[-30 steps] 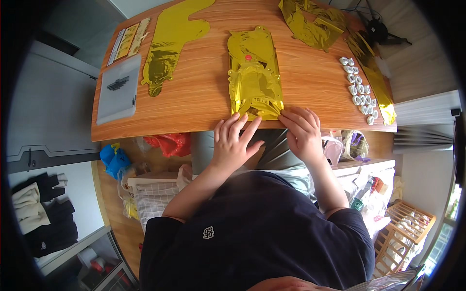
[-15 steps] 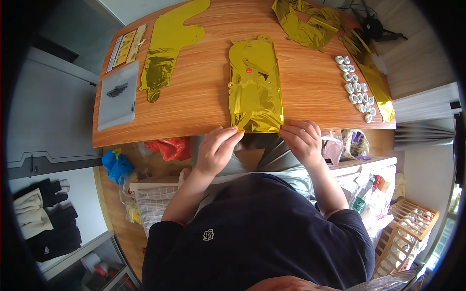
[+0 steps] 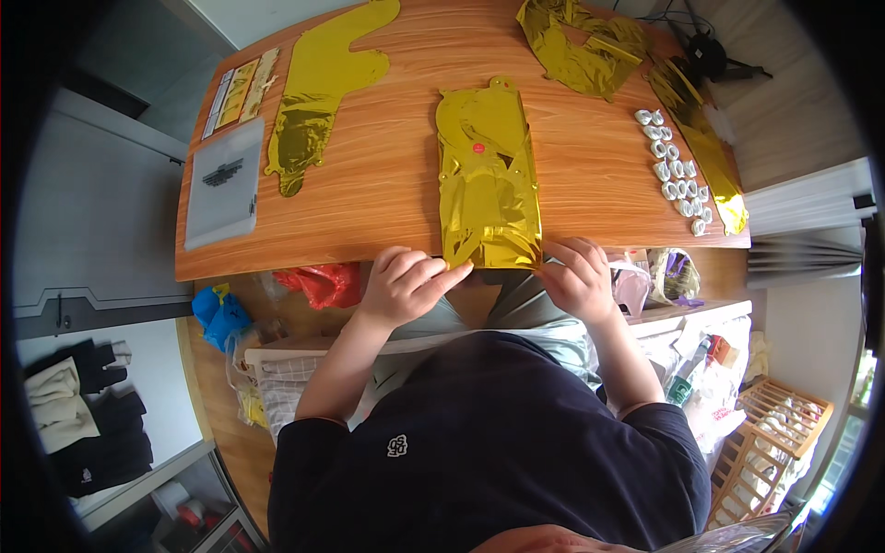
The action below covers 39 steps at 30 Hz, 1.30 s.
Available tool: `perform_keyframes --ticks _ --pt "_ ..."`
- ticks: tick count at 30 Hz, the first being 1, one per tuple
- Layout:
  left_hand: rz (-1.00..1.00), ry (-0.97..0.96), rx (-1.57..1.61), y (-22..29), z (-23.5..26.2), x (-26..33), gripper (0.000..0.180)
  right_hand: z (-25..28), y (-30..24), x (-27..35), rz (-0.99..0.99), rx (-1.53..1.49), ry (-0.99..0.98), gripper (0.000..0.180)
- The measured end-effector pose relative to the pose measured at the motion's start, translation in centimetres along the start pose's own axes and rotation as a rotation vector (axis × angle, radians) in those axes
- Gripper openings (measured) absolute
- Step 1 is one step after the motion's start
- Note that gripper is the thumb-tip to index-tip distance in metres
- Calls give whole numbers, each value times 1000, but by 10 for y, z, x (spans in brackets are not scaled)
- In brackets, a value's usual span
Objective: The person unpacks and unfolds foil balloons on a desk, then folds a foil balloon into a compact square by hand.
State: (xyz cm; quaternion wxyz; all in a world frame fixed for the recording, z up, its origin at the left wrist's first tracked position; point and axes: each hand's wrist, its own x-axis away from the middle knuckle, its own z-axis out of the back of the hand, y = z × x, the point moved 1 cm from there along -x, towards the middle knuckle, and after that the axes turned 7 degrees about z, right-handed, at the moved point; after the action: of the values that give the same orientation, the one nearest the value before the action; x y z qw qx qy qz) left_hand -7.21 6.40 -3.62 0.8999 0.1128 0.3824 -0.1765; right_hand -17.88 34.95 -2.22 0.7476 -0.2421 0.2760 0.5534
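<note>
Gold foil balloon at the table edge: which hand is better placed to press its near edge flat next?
Probably the left hand: its fingers already lie against the folded gold foil balloon's near left corner. The right hand sits just off the right corner, by the table edge.

- A wooden tabletop (image 3: 387, 184) with a warm orange grain fills the upper middle; its edges bend with the lens.
- To the left stands a pale grey cabinet or door panel (image 3: 92, 240), with dark and cream clothes (image 3: 83, 424) heaped below it.
- The floor (image 3: 217, 433) under the tabletop is brown wood.
- At right, grey pleated curtains (image 3: 811, 249) hang beside a pale wall (image 3: 811, 341).
- A light wooden slatted rack (image 3: 770, 442) sits at lower right.
- White shelving (image 3: 701, 318) runs beneath the tabletop's right end, crowded with small items.
- Even, soft daylight covers the room.
</note>
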Motion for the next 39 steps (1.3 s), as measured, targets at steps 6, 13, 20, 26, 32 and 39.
perform_keyframes --ticks 6,13,20,26,32,39 --pt "160 -276 61 -1 21 -39 79 11 7 -9 -64 -37 -108 58" --pt "257 -585 1 -15 13 -59 116 8 10 -51 -271 -26 -333 87" --pt "172 -640 116 -27 4 -56 107 2 12 -55 -282 -46 -384 80" --pt "208 -648 263 -26 13 -62 90 7 15 -55 -260 -141 -376 70" --pt "249 -632 262 -25 11 -54 95 5 16 -52 -228 -169 -390 66" --pt "206 -617 150 -27 14 -58 95 6 15 -54 -222 -174 -369 65"
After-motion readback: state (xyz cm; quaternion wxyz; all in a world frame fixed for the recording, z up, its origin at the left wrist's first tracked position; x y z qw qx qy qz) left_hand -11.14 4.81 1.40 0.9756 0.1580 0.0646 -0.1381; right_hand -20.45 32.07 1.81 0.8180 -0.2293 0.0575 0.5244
